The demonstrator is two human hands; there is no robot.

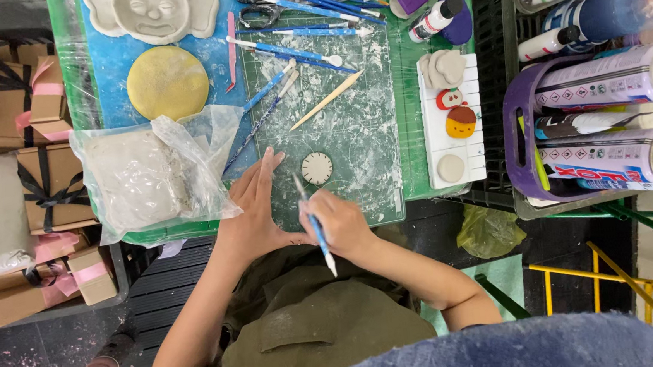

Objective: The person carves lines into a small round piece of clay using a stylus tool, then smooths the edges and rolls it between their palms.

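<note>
A small round clay disc (317, 168), notched around its rim, lies on the green cutting mat (354, 138) near the front edge of the worktop (418, 168). The right hand (343, 222) is closed around a blue-handled modelling tool (314, 223), which is held like a pen; its pale tip is pointed up toward the disc and ends just beside the disc's lower left edge. Whether the tip is touching the clay cannot be told. The left hand (255, 212) is laid open and flat on the mat, fingers stretched out, with the fingertips just left of the disc and apart from it; nothing is gripped by it.

To the left of that hand, a clear plastic bag holding a block of pale clay (144, 178) is seen. Behind it a round yellow disc (167, 83) rests on a blue sheet, and above that a grey clay face with large ears (151, 12). More blue-handled tools (306, 22) and a wooden stick (327, 99) are spread over the far part of the mat. To the right, a white tray (468, 153) carries small clay figures, and spray cans (606, 84) are stacked in a purple basket (521, 145).
</note>
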